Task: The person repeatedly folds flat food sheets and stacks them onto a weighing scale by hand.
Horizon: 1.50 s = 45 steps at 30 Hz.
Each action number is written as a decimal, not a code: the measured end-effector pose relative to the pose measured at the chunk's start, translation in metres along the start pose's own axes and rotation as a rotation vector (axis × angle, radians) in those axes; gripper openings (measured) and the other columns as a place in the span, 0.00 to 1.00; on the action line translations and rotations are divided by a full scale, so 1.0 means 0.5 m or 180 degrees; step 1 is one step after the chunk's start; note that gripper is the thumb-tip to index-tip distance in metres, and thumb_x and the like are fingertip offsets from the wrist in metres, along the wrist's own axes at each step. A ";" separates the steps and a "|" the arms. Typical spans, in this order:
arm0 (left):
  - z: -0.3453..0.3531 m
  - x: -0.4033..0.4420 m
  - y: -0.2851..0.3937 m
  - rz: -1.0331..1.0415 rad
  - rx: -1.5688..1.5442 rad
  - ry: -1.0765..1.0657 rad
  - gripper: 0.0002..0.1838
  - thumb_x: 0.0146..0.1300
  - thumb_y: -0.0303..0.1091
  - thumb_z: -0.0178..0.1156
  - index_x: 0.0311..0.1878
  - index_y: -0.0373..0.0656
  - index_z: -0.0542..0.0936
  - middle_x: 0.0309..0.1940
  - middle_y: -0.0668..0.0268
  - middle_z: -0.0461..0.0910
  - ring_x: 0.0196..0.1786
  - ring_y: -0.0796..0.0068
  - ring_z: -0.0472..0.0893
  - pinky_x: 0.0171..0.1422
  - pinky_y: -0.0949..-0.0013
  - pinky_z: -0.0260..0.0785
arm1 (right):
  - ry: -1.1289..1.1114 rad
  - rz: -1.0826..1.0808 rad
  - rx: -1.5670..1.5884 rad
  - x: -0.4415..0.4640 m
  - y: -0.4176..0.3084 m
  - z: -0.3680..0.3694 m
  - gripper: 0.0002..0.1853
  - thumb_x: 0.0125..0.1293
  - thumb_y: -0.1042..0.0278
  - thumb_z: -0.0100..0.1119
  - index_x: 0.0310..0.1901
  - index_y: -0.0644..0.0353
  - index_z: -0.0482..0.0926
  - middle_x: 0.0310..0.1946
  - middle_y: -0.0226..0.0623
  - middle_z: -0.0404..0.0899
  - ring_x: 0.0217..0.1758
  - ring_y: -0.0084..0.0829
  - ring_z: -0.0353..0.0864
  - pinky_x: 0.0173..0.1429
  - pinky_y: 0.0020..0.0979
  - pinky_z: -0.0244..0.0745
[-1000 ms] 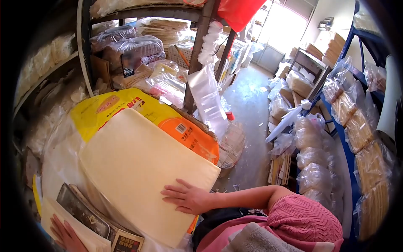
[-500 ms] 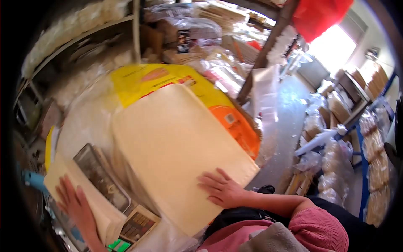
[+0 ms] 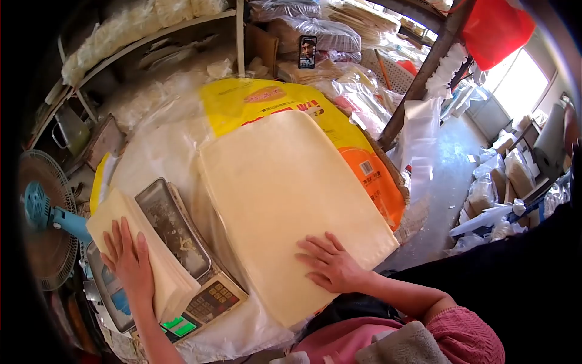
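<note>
A large stack of thin cream sheets [image 3: 291, 194] lies on a yellow and orange printed bag [image 3: 267, 94]. My right hand [image 3: 333, 265] rests flat on the stack's lower right part, fingers spread. At the lower left, my left hand [image 3: 130, 261] lies with fingers extended on a smaller folded pile of cream sheets [image 3: 163, 267]. That pile is beside the worn metal tray [image 3: 173, 227] of a scale and partly overlaps it. The scale's keypad [image 3: 212, 298] and a lit green display [image 3: 179, 326] show near my left forearm.
A fan [image 3: 45, 212] stands at the far left. Behind the bag, a phone [image 3: 307, 51] stands against wrapped bundles [image 3: 321, 33]. A metal post [image 3: 418, 85] rises at the right, beside the aisle floor [image 3: 445, 182] and bagged goods [image 3: 518, 173]. A red bag [image 3: 497, 33] hangs above.
The view has swung left, bringing the fan and green display into sight. Both hands remain on their piles; my left hand now shows more fully.
</note>
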State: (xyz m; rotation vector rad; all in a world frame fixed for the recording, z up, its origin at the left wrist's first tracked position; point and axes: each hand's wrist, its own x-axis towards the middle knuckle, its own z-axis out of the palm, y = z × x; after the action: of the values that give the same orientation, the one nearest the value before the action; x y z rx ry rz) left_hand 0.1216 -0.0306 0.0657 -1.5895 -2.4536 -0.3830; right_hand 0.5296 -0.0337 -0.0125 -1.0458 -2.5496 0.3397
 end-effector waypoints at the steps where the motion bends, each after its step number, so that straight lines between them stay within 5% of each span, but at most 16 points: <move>1: 0.000 0.001 0.001 -0.0008 0.0002 -0.0030 0.29 0.74 0.53 0.42 0.74 0.55 0.60 0.75 0.62 0.55 0.78 0.55 0.47 0.78 0.47 0.25 | 0.0017 -0.0005 -0.0022 -0.001 0.001 0.001 0.25 0.64 0.59 0.58 0.62 0.54 0.71 0.69 0.38 0.62 0.73 0.41 0.58 0.74 0.54 0.49; 10: 0.003 0.008 0.005 -0.0085 0.0105 -0.0199 0.29 0.73 0.55 0.42 0.74 0.56 0.61 0.75 0.62 0.55 0.78 0.54 0.46 0.78 0.44 0.25 | 0.0124 -0.0046 0.0019 -0.008 -0.001 0.002 0.25 0.63 0.60 0.57 0.61 0.55 0.72 0.68 0.41 0.63 0.73 0.42 0.58 0.73 0.55 0.49; 16: 0.029 0.031 -0.041 0.0009 0.0134 -0.0136 0.33 0.69 0.57 0.47 0.72 0.51 0.63 0.73 0.60 0.59 0.76 0.53 0.53 0.76 0.42 0.35 | 0.0192 -0.0158 -0.0022 -0.016 0.015 0.029 0.25 0.63 0.61 0.57 0.62 0.56 0.71 0.68 0.42 0.63 0.73 0.44 0.58 0.74 0.56 0.46; 18: 0.062 0.061 -0.128 0.0066 -0.0884 0.0112 0.30 0.69 0.51 0.52 0.70 0.48 0.66 0.72 0.58 0.61 0.76 0.55 0.54 0.77 0.48 0.40 | 0.0300 -0.0234 0.0170 -0.019 0.025 0.038 0.24 0.62 0.63 0.58 0.61 0.56 0.72 0.67 0.42 0.64 0.73 0.45 0.58 0.74 0.56 0.47; 20: -0.042 -0.022 -0.032 0.0680 -0.1061 0.1390 0.26 0.67 0.40 0.57 0.67 0.45 0.70 0.69 0.57 0.66 0.74 0.57 0.59 0.76 0.56 0.48 | 0.0171 -0.0286 0.0238 -0.024 0.021 0.027 0.22 0.62 0.65 0.59 0.58 0.57 0.73 0.65 0.42 0.66 0.72 0.46 0.59 0.72 0.56 0.50; 23: -0.103 -0.154 0.063 0.0508 -0.1727 0.1926 0.24 0.64 0.28 0.58 0.64 0.43 0.72 0.65 0.59 0.71 0.71 0.58 0.64 0.74 0.62 0.54 | -0.0114 -0.0662 0.0486 -0.029 -0.018 -0.002 0.15 0.61 0.68 0.59 0.50 0.57 0.76 0.54 0.36 0.74 0.66 0.40 0.67 0.68 0.56 0.57; 25: -0.083 -0.224 0.096 0.0519 -0.1929 0.2001 0.24 0.62 0.24 0.58 0.63 0.42 0.73 0.63 0.60 0.73 0.69 0.59 0.67 0.73 0.62 0.56 | -0.0029 -0.0982 0.0461 -0.031 -0.044 -0.004 0.10 0.62 0.70 0.57 0.44 0.56 0.77 0.45 0.30 0.78 0.59 0.33 0.73 0.67 0.56 0.60; 29: -0.026 -0.330 0.130 0.0336 -0.2319 0.1641 0.23 0.62 0.20 0.55 0.62 0.38 0.73 0.64 0.60 0.73 0.68 0.66 0.69 0.72 0.66 0.56 | 0.0005 -0.1702 -0.0146 -0.024 -0.078 0.016 0.07 0.57 0.70 0.55 0.38 0.56 0.77 0.38 0.33 0.76 0.51 0.35 0.76 0.67 0.59 0.62; 32: -0.001 -0.373 0.146 0.0116 -0.2446 0.1467 0.23 0.58 0.18 0.55 0.59 0.39 0.76 0.61 0.58 0.75 0.66 0.60 0.70 0.72 0.63 0.58 | -0.0037 -0.1941 -0.0427 -0.016 -0.095 0.026 0.06 0.53 0.71 0.56 0.33 0.60 0.78 0.34 0.38 0.76 0.46 0.40 0.76 0.66 0.61 0.62; 35: 0.003 -0.387 0.166 0.0206 -0.2401 0.1327 0.19 0.58 0.17 0.54 0.54 0.37 0.77 0.59 0.56 0.75 0.65 0.58 0.71 0.71 0.61 0.59 | -0.0543 -0.2032 -0.0847 -0.012 -0.105 0.022 0.08 0.57 0.65 0.59 0.35 0.60 0.78 0.38 0.38 0.77 0.52 0.41 0.77 0.65 0.60 0.63; 39: 0.019 -0.391 0.191 0.0385 -0.2383 0.1237 0.18 0.57 0.16 0.54 0.52 0.37 0.77 0.58 0.56 0.76 0.65 0.55 0.71 0.70 0.60 0.60 | -0.0414 -0.2227 -0.0765 -0.014 -0.109 0.023 0.09 0.51 0.66 0.59 0.30 0.63 0.77 0.33 0.42 0.77 0.42 0.41 0.79 0.61 0.54 0.71; 42: 0.031 -0.388 0.222 0.0473 -0.2510 0.1221 0.18 0.54 0.13 0.53 0.47 0.37 0.80 0.52 0.55 0.79 0.60 0.55 0.75 0.62 0.62 0.68 | -0.0196 -0.1808 -0.0419 0.026 -0.070 0.001 0.06 0.53 0.68 0.58 0.28 0.62 0.76 0.31 0.40 0.77 0.36 0.40 0.79 0.56 0.45 0.76; 44: 0.054 -0.388 0.240 0.0820 -0.2796 0.1028 0.17 0.51 0.12 0.53 0.44 0.38 0.80 0.48 0.56 0.81 0.54 0.55 0.78 0.58 0.63 0.70 | 0.0699 0.0005 0.1762 0.060 -0.037 -0.115 0.01 0.57 0.77 0.59 0.31 0.62 0.79 0.31 0.34 0.81 0.35 0.27 0.81 0.43 0.28 0.78; 45: 0.052 -0.393 0.262 0.0769 -0.2955 0.0492 0.17 0.51 0.12 0.53 0.43 0.38 0.81 0.46 0.57 0.82 0.50 0.55 0.80 0.57 0.63 0.70 | 0.0880 0.0722 0.1860 0.075 -0.025 -0.176 0.02 0.57 0.78 0.61 0.33 0.64 0.80 0.33 0.31 0.83 0.38 0.20 0.81 0.44 0.24 0.76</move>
State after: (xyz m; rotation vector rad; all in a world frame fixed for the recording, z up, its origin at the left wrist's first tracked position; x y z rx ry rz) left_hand 0.3206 -0.1410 -0.0033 -1.9975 -2.0018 -1.6947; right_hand 0.5337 -0.0084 0.0803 -1.0530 -1.9104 0.8709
